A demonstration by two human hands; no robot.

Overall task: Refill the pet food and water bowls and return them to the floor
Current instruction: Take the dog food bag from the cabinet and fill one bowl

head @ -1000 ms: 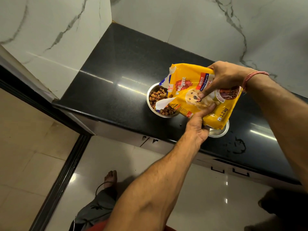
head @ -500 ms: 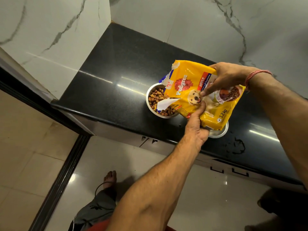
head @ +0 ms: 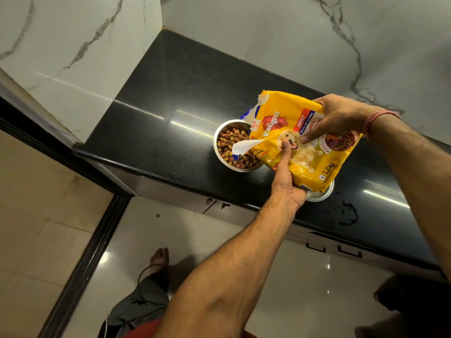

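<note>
My left hand [head: 286, 181] and right hand [head: 339, 118] both grip the Pedigree bag [head: 305, 140]; the kibble bowl [head: 219, 152] looks full. Second bowl [head: 319, 195], right, mostly hidden; floor return remains.

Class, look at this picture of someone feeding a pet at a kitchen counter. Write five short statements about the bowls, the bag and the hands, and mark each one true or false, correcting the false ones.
1. The bowl under the torn end of the bag holds dry pet food. True.
2. The yellow food bag lies flat on the floor. False: both hands hold it above the black counter.
3. The left hand has a grip on the bag's lower edge, thumb on its front. True.
4. The right hand is resting empty on the counter. False: it holds the bag's upper side.
5. A second bowl stands on the floor. False: it sits on the counter, mostly hidden behind the bag.
</note>
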